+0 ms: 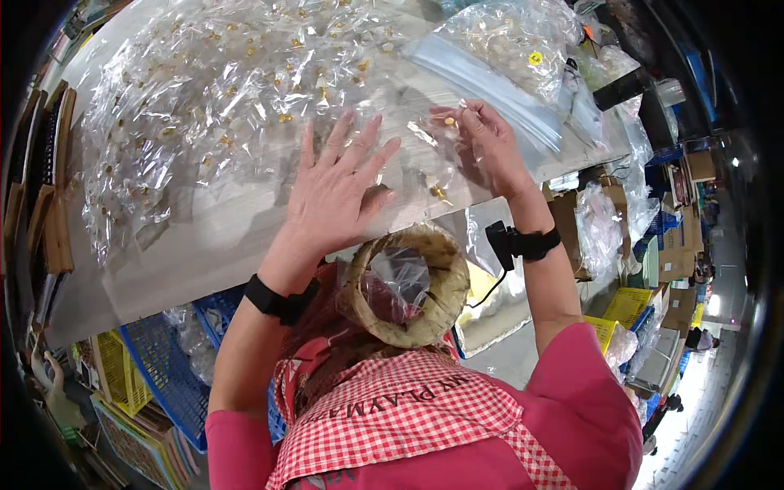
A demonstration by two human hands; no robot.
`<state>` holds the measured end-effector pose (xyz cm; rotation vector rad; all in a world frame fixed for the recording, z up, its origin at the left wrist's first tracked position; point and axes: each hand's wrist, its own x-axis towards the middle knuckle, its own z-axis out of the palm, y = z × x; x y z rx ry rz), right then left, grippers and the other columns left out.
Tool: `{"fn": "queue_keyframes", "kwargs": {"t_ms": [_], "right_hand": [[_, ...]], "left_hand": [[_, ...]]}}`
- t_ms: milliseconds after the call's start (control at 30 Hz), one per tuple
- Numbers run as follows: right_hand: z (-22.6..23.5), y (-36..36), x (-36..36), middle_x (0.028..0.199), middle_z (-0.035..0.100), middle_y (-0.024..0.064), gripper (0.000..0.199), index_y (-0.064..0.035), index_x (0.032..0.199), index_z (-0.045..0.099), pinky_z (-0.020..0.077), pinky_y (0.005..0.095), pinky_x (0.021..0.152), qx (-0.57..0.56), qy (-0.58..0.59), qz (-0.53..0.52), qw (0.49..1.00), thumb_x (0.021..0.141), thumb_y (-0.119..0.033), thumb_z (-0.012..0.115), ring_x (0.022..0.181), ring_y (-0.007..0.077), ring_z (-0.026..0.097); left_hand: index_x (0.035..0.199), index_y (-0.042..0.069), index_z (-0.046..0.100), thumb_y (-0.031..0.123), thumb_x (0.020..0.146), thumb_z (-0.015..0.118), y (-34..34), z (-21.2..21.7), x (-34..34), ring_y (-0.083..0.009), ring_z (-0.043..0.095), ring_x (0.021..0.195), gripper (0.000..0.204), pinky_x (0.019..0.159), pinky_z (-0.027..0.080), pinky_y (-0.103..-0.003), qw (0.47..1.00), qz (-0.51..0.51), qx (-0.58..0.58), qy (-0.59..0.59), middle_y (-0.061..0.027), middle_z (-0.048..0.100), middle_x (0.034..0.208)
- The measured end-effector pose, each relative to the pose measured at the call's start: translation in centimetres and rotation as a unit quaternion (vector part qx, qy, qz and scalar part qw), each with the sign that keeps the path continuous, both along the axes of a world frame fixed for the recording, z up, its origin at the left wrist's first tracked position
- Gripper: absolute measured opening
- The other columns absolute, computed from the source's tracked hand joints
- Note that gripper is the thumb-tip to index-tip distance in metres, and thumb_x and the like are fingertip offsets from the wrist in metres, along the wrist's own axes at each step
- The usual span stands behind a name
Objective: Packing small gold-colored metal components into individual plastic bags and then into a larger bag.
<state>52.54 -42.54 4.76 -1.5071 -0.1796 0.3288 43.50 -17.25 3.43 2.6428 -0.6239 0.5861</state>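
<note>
My left hand (331, 196) lies palm down with fingers spread on the pale table (245, 237), at the near edge of a wide heap of small clear plastic packets (220, 106). Gold-coloured bits show inside many of them. My right hand (496, 155) is raised a little over the table, thumb and fingers pinched on a small clear packet (450, 122) with a gold-coloured piece in it. Another small packet (438, 193) with gold bits lies between the hands, near the table's front edge.
Flat clear bags (498, 90) lie stacked beyond my right hand, beside a filled clear bag (510, 37). A worn beige ring (449, 286) holding clear plastic sits at the front edge. Wooden frames (55, 180) stand left; blue crates (167, 367) are below the table.
</note>
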Motion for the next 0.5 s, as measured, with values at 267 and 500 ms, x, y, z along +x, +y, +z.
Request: {"fn": "queue_keyframes", "kwargs": {"t_ms": [267,500], "right_hand": [[0.8,-1.1,-0.7,0.136,0.054,0.0104,0.031,-0.0134,0.129,0.049,0.0551,0.0406,0.088,0.212,0.126,-0.094,0.964,0.101,-0.027,0.051,0.120,0.0252,0.057],[1.8,-0.4,0.3,0.138,0.051,0.0127,0.043,-0.0135,0.140,0.039,0.0490,0.0490,0.101,0.231,0.139,-0.112,0.956,0.101,-0.028,0.050,0.126,0.0306,0.052]], "left_hand": [[0.118,0.018,0.062,0.030,0.086,0.062,0.5,-1.1,0.2,-0.0338,0.043,0.130,0.034,0.112,0.028,-0.051,1.000,0.024,0.002,0.019,-0.0068,0.054,0.132],[0.115,0.018,0.063,0.026,0.083,0.064,0.8,-1.2,1.7,-0.0353,0.045,0.126,0.033,0.108,0.032,-0.051,1.000,0.023,-0.019,-0.005,-0.0090,0.055,0.127]]}}
